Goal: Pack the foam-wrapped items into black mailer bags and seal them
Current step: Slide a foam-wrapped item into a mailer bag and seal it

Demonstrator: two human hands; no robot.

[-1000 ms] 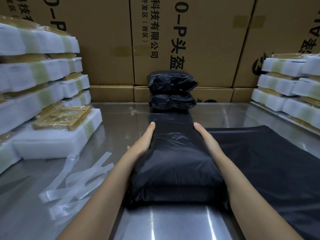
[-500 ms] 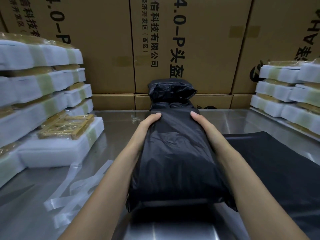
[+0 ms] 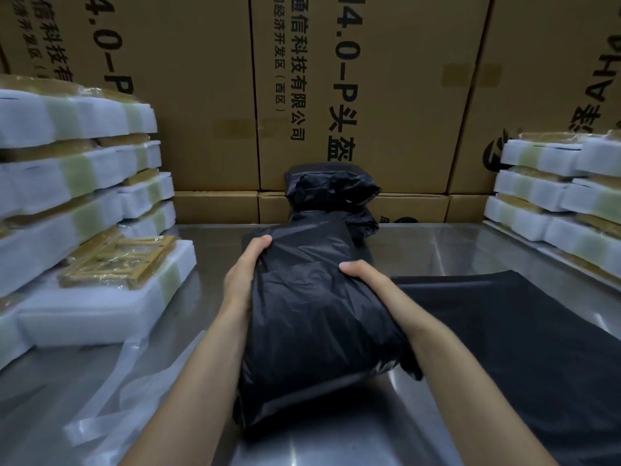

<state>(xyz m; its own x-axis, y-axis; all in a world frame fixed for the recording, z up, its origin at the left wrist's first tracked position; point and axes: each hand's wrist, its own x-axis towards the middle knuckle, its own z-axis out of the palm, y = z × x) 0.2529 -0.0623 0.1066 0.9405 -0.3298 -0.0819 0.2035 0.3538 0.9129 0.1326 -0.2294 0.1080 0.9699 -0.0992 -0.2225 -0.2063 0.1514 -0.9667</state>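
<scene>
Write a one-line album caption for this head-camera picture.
Both hands, left hand and right hand, grip a filled black mailer bag above the steel table.

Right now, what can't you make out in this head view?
- What is in the held bag: the black plastic hides it.
- Its seal: the far end is bunched under the left hand and right hand.
- The lower packed bag by the boxes: the held bag covers most of it.
- The flat empty bags: cut off by the right edge.
</scene>
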